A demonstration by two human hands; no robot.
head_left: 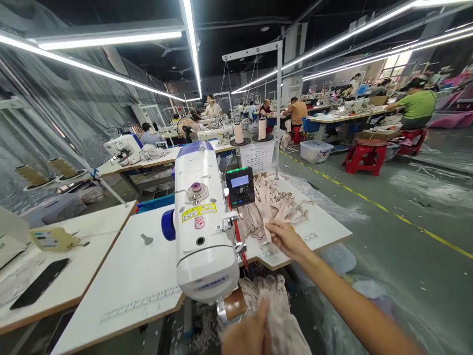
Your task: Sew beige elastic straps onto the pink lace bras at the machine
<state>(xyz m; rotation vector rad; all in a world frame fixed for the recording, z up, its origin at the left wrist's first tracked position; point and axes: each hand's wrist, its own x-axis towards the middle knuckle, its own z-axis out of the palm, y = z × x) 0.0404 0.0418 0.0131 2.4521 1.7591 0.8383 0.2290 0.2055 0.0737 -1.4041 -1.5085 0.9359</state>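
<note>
My right hand (286, 237) pinches the near end of a beige fabric strap (266, 212) at the front of the table. The strap runs back into a loose heap of similar straps (284, 197), some with dark marks. Low in the view, my left hand (246, 331) is smeared by motion, so its fingers cannot be read. It is beside a hanging mass of pale straps (279, 305) below the table edge. Between my hands and the left side stands a white sewing machine (201, 217) with a blue handwheel (168, 225). Its needle area is hidden from here.
A small control screen (240, 185) stands beside the machine, and thread cones (262, 129) sit behind it. On the left table lie a black phone (40, 283) and a yellow device (51, 238). A red stool (366, 157) and a plastic bin (316, 151) stand on the floor. Several people work farther back.
</note>
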